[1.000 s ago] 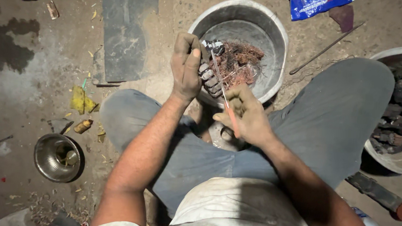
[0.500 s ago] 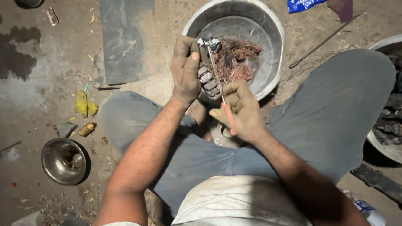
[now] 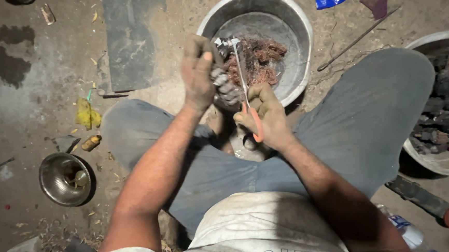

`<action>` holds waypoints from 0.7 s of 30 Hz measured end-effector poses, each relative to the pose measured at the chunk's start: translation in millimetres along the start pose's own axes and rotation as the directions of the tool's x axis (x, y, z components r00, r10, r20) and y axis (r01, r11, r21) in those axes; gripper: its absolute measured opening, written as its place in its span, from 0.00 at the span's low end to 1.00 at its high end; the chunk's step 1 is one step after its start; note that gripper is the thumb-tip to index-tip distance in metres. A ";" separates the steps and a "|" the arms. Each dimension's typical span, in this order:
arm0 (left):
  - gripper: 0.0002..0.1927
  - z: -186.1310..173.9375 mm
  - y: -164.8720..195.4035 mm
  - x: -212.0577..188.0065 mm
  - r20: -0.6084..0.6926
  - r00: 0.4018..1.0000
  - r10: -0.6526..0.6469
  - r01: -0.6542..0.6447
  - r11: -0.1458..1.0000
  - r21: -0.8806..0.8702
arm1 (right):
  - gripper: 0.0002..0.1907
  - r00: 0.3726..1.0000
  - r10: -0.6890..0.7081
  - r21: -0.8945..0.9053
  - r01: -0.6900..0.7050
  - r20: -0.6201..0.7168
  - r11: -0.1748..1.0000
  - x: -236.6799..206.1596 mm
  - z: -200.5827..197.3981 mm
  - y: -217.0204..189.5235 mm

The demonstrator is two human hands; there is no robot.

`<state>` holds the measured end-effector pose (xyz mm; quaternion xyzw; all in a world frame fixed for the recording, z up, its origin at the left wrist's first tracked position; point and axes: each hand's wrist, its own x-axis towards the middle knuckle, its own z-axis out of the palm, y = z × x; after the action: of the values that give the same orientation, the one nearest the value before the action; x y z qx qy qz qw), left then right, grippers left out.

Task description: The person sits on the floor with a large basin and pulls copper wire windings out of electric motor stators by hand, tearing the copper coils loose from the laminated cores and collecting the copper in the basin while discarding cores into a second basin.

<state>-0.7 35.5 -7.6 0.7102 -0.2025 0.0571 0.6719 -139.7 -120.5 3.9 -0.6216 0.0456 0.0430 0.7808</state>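
Left hand [image 3: 199,72] is wrapped tight around a small grey, ribbed metal part [image 3: 226,87], lifting it above the person's lap and right at the near rim of the big metal basin [image 3: 301,53]. Held there, anything that comes loose would likely fall into the basin rather than onto the floor [image 3: 23,103]. Far to the left of this hand, a small steel bowl [image 3: 65,179] sits on the floor beside the person's left knee, and a dark flat slab [image 3: 130,32] lies on the far left, well apart from the work.

Just right of the part, a thin tool with an orange handle [image 3: 246,93] runs from the right hand [image 3: 266,115] up to the part's far end, where its metal tip meets it; whether it prises or cuts cannot be told. The right hand is closed around the handle, near the lap, which seems to give it a steady angle along the part.

Behind both hands, the basin holds a tangle of reddish copper wire [image 3: 257,58]. On the far right, a second basin [image 3: 440,160] is filled with dark, dirty metal pieces [image 3: 446,108], set within the person's reach beside the right knee. A thin rod [image 3: 357,39] lies on the floor between the two basins.
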 end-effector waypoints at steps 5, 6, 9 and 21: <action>0.14 -38.4 -20.0 10.7 -0.122 0.988 -0.097 0.085 0.991 -0.101 | 0.29 0.880 -0.452 -0.552 0.451 0.144 0.701 -13.9 -23.4 -52.9; 0.16 -49.5 -23.8 14.2 -0.179 0.982 -0.056 0.063 0.997 0.038 | 0.20 0.918 -0.393 -0.588 0.344 0.049 0.731 -23.7 -34.2 -62.7; 0.22 -83.9 -34.6 26.5 -0.304 0.952 0.032 0.101 0.907 0.410 | 0.11 0.946 -0.212 -0.370 0.110 -0.247 0.922 -74.9 -79.2 -76.8; 0.20 -73.2 -88.8 -27.7 -0.161 0.608 -0.777 0.173 -0.069 0.983 | 0.13 0.847 0.017 -0.815 -0.517 -0.531 0.262 -142.8 -248.7 73.5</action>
<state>20.4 114.2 -93.5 0.9655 0.0092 -0.2563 -0.0452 -294.9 -347.9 -104.8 -0.9310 0.2860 0.0623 0.2182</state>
